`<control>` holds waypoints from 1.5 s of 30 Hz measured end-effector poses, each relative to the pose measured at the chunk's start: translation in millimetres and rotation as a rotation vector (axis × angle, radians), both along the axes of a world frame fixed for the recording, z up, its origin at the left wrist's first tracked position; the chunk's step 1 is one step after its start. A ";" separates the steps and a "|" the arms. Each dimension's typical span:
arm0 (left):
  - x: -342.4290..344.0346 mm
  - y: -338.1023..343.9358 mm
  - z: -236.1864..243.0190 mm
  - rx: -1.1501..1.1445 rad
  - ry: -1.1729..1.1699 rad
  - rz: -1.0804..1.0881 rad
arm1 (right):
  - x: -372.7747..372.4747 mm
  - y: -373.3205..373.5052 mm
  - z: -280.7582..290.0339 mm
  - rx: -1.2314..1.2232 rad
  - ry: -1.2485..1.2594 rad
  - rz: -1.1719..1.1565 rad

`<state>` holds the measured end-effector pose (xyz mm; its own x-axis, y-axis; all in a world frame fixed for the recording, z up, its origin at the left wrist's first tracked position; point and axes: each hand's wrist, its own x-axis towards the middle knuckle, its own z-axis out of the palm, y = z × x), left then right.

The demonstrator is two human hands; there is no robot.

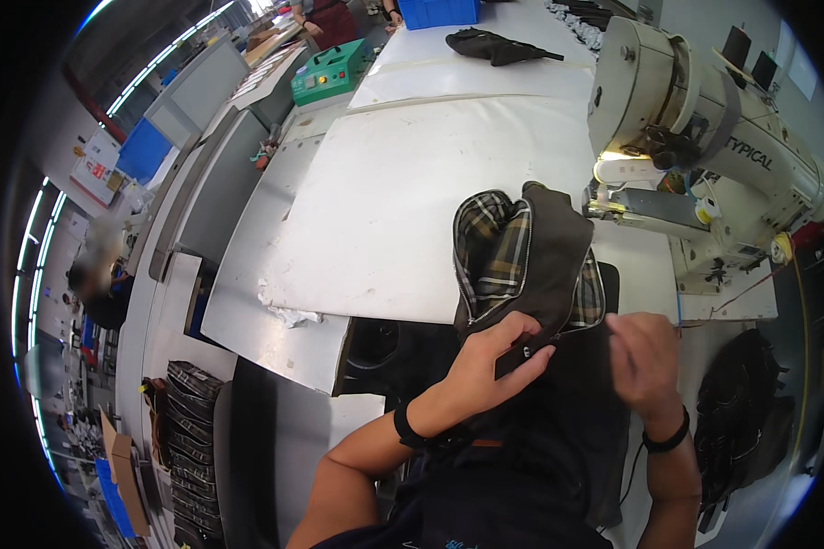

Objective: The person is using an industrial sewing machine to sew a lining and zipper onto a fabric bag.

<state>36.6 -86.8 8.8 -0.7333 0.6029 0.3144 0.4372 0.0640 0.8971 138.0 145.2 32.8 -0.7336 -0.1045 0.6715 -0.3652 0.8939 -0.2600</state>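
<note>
A dark brown fabric bag (pixel 557 240) with two open zippers lies over the table's front edge, and its plaid lining (pixel 504 261) shows through the gaps. My left hand (pixel 496 366) grips the near end of this bag, thumb and fingers pinching the cloth beside a zipper end. Just right of the bag, apart from it, is my right hand (pixel 645 361), slightly blurred. Its fingers are curled in, and anything between them is hidden. Both wrists wear black bands.
A sewing machine (pixel 705 156) stands close on the right. Farther back on the white table (pixel 412 201) lie another dark bag (pixel 496 46) and a blue bin (pixel 438 11). A green box-shaped device (pixel 330 71) sits back left. Stacked plaid-lined pieces (pixel 195 448) are lower left; dark bags (pixel 740 412) hang lower right.
</note>
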 end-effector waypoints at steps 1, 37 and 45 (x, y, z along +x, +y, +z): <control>0.5 -0.1 3.1 0.007 -0.003 -0.008 | -8.9 -12.8 8.9 0.053 0.005 0.101; -18.6 -53.2 18.4 0.063 -0.061 0.228 | -82.8 -87.8 30.5 0.471 0.053 0.150; -45.0 -75.3 43.5 0.044 -0.014 0.496 | -94.5 -49.3 29.3 0.492 -0.132 -0.149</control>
<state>-8.3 -162.1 52.3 -0.9328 0.1665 0.3197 0.3515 0.2232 0.9092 43.5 96.0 62.1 -0.8397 -0.2723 0.4699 -0.2177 0.9614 0.1681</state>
